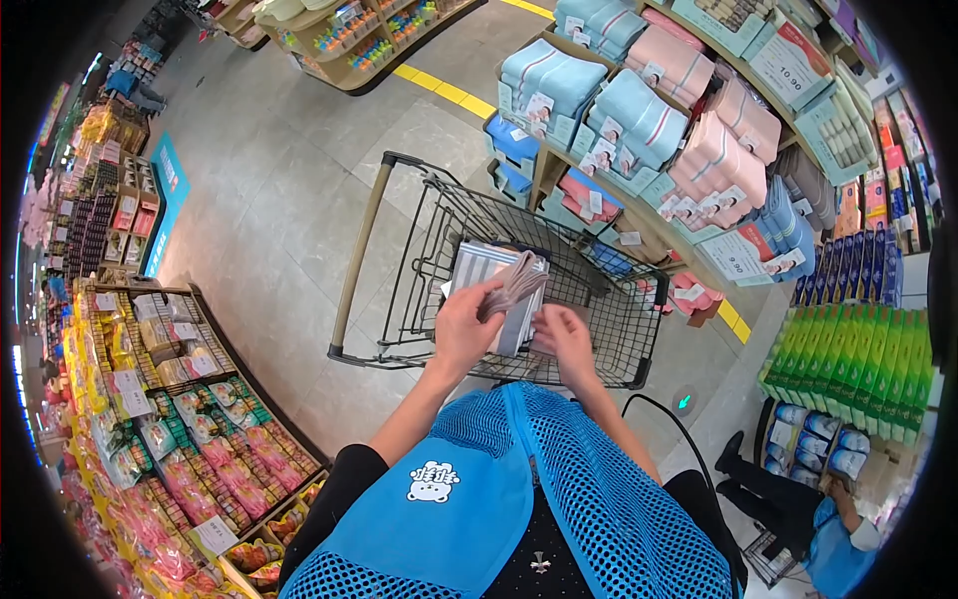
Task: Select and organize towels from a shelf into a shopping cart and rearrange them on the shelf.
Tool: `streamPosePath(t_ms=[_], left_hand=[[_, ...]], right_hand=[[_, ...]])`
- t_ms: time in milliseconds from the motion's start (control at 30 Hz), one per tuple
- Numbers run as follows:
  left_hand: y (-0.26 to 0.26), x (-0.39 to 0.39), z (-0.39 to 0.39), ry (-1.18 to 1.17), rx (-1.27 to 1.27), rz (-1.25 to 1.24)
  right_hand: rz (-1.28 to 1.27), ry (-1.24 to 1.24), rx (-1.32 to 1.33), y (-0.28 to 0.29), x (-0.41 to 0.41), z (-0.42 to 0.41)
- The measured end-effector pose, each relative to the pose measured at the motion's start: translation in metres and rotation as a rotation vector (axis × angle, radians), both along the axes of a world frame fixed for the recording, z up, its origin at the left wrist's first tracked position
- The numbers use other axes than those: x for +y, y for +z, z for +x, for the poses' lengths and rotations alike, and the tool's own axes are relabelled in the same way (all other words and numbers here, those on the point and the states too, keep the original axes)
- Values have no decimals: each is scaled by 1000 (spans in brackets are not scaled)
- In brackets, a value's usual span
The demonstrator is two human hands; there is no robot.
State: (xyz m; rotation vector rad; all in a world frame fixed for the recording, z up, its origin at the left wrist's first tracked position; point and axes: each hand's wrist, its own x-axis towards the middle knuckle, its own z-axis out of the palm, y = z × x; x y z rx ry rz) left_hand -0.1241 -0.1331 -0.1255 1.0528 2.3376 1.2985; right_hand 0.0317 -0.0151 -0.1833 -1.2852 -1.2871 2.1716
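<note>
In the middle of the head view stands a wire shopping cart [614, 329]. Over it, my left hand [465, 323] grips a folded grey-brown striped cloth [516, 283], its layers fanned at the top. My right hand [563, 335] is just to the right of that cloth, fingers curled; whether they hold anything is unclear. Beneath both hands lies a grey-and-white striped folded cloth [473, 263] in the cart. A duller brownish item partly shows behind my right hand.
Stacked folded towels [554, 71] fill a shelf beyond the cart. A rack of packaged goods [247, 449] stands at left. Green packs [846, 367] are at right, above a person in a blue vest [838, 550] with another cart [771, 558]. A curved shelf [359, 45] stands at the top.
</note>
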Motion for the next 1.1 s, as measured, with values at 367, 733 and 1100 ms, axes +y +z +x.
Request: streamPosePath(t_ms=[367,733,1100], left_hand=[[-12,8,36,-247,231,15],[-13,16,61,-300,155,70],[-58,14,-4,-114,-288,86]], right_hand=[[-233,21,180,39,-14,-12],[115,28,82,40,-10,-8],[126,183,39,70,51,18]])
